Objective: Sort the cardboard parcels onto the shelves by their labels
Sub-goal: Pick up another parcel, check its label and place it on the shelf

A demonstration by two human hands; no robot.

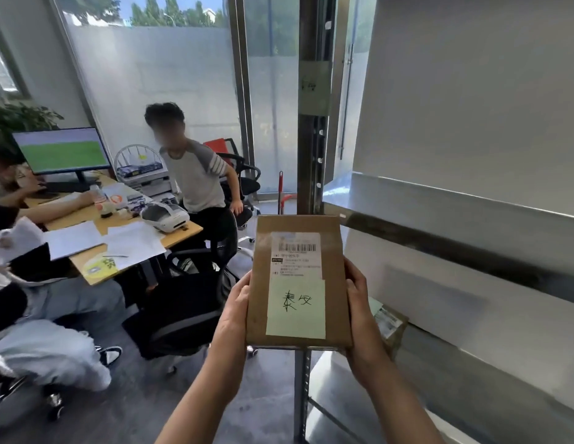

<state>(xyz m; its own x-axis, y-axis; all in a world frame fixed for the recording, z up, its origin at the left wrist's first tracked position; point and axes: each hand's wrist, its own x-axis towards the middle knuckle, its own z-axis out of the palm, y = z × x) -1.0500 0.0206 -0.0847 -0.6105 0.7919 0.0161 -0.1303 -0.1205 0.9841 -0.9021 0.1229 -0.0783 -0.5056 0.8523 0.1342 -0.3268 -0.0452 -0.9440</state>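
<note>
I hold a flat brown cardboard parcel point(261, 261) upright in front of me, its face toward the camera. It carries a white barcode label above a pale green note with handwritten characters. My left hand point(236, 307) grips its left edge and my right hand point(362, 310) grips its right edge. Just right of the parcel stands a metal shelf unit point(465, 216) with grey shelves. A second small cardboard parcel point(391, 325) with a label lies on a lower shelf, partly hidden behind my right hand.
The shelf's metal upright post point(311, 149) rises behind the parcel. To the left is a wooden desk point(119, 219) with papers, a monitor and a label printer. One person stands by it, others sit. A black office chair point(189, 302) is near my left arm.
</note>
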